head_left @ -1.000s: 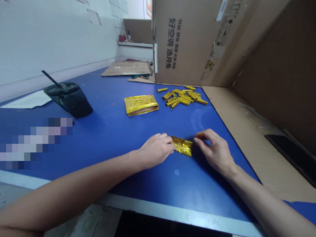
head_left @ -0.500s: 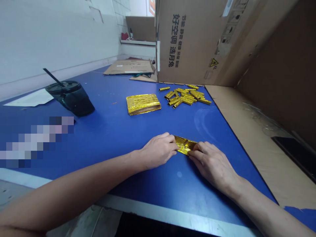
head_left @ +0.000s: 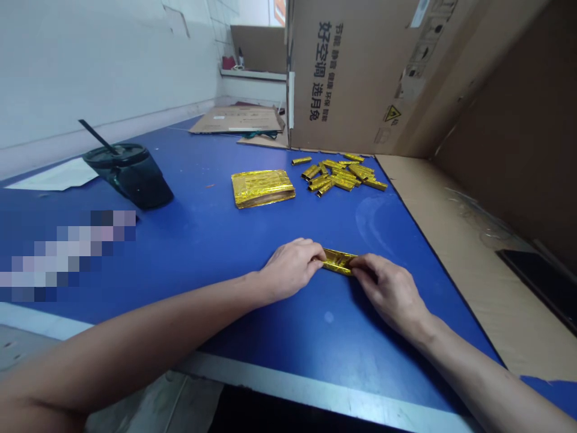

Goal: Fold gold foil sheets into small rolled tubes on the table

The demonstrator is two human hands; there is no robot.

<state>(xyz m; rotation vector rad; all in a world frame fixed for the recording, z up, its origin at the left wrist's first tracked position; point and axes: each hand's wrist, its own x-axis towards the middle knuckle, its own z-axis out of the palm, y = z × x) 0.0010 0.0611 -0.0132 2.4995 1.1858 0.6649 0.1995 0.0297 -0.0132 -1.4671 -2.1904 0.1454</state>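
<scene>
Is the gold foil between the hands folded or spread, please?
Folded: the gold foil is a narrow strip, held between the left hand and right hand.

The left hand [head_left: 291,269] and right hand [head_left: 388,293] pinch opposite ends of a folded gold foil strip [head_left: 338,261] on the blue worktable [head_left: 270,319]. Beyond that strip lie a flat stack of gold foil [head_left: 262,188] and a loose pile of rolled foil tubes [head_left: 340,176], while a dark lidded tumbler [head_left: 130,178] stands well to its left.
</scene>
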